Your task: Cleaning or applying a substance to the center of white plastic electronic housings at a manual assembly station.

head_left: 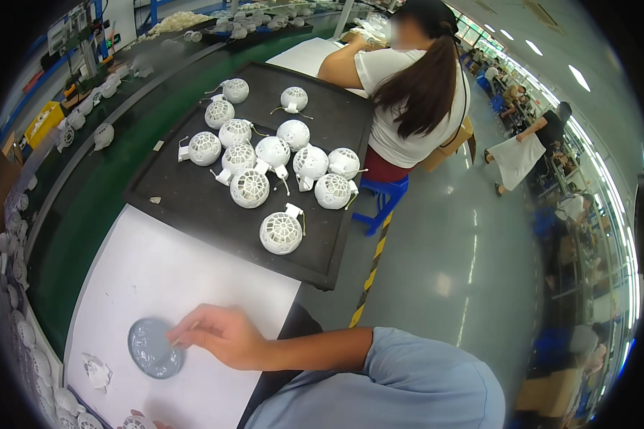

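Note:
My right hand [225, 337] pinches a thin pale stick-like thing [174, 343] between thumb and fingers. Its tip is over the right side of a round grey-blue dish [144, 350], which has a shiny surface. At the lower edge, mostly cut off, my left hand [160, 425] has its fingers around a white round plastic housing [137, 422] with a grid-like face. An irregular white plastic piece [96, 372] lies left of the dish. Dish and piece rest on a white sheet [172, 254].
Beyond the sheet, a black tray [186, 187] bears several white ball-shaped housings [250, 188] with short wires. A green conveyor [57, 236] runs along the left, lined with white parts [39, 361]. A co-worker [426, 86] sits on a blue stool [383, 200] ahead; another person [544, 132] walks at right.

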Demonstrator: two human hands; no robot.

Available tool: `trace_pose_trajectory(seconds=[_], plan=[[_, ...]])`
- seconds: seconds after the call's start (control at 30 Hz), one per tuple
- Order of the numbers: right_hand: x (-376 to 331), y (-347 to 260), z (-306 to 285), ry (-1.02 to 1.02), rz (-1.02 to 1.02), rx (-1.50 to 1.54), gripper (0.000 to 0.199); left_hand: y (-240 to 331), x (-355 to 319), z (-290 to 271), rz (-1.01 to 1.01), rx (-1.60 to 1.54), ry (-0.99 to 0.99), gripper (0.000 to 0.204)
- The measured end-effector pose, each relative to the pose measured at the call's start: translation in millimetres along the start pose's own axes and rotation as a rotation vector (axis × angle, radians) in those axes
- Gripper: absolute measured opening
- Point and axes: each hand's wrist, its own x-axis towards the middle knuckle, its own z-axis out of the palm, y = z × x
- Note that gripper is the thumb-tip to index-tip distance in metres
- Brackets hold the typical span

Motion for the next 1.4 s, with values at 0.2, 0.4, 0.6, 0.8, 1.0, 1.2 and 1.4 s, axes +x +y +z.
trace_pose_trajectory(seconds=[0.2, 0.4, 0.6, 0.8, 1.0, 1.2, 1.4], plan=[[2, -16, -4, -0.022, -0.348, -0.387, 0.013, 0, 14, -35, 0.121, 0.359, -0.022, 0.040], [8, -8, 10, -0.109, -0.450, -0.390, 0.016, -2, 24, -45, 0.027, 0.087, -0.156, 0.052], [28, -13, 24, -0.278, -0.479, -0.355, 0.025, -6, 15, -28, 0.182, 0.217, 0.011, 0.086], [21, 0, 9, -0.081, -0.532, -0.475, 0.012, 3, 15, -45, 0.254, 0.381, 0.068, 0.081], [23, 10, 21, -0.286, -0.629, -0.606, 0.022, -2, 9, -34, 0.224, 0.330, 0.058, 0.091], [24, 1, 19, -0.430, -0.618, -0.795, 0.040, -3, 10, -38, 0.215, 0.371, 0.108, 0.089], [11, -22, 19, -0.466, -0.605, -0.852, 0.048, -6, 13, -31, 0.192, 0.375, 0.122, 0.085]])
